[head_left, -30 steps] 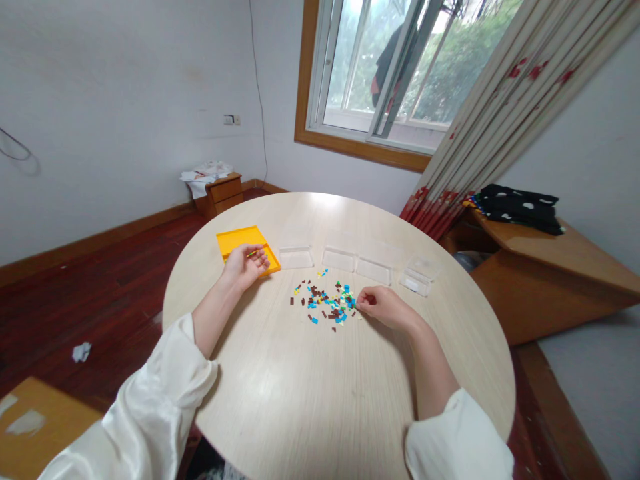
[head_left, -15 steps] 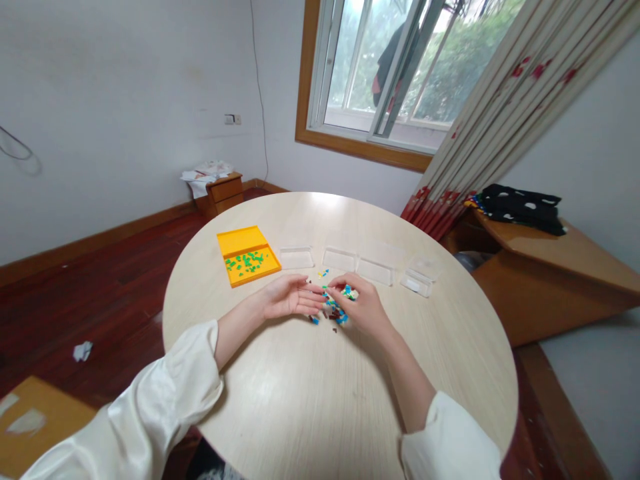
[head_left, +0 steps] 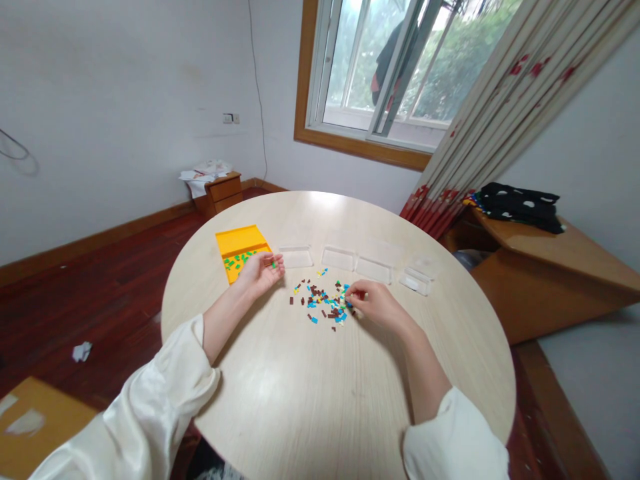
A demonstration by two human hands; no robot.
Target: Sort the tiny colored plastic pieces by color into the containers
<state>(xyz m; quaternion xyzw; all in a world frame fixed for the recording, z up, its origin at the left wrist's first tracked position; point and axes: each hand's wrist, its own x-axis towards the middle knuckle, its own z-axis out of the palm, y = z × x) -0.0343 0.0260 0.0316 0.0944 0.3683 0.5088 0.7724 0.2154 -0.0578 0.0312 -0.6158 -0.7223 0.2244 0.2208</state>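
My left hand (head_left: pixel 259 273) is turned palm up with its fingers slightly curled, at the right edge of the yellow case (head_left: pixel 244 237). A small green building brick (head_left: pixel 274 265) rests against its fingers. Many green bricks (head_left: pixel 233 262) lie in the case's lower half, part of which my hand covers. At the right side of a loose pile of bricks (head_left: pixel 320 298), brown, blue, yellow, white and green, my right hand (head_left: pixel 373 301) reaches down with thumb and fingertips pinched together. What its fingertips hold, if anything, is too small to make out.
Behind the pile, clear plastic boxes (head_left: pixel 338 257) stand in a row across the round table (head_left: pixel 300 400). The smallest clear box (head_left: pixel 415 283) is at the right end. Beyond the table's right edge is a wooden cabinet (head_left: pixel 575 280) with dark cloth on top.
My left hand has moved left from over the pile to the yellow case, carrying a green brick. My right hand has shifted slightly right and down, uncovering more of the pile.
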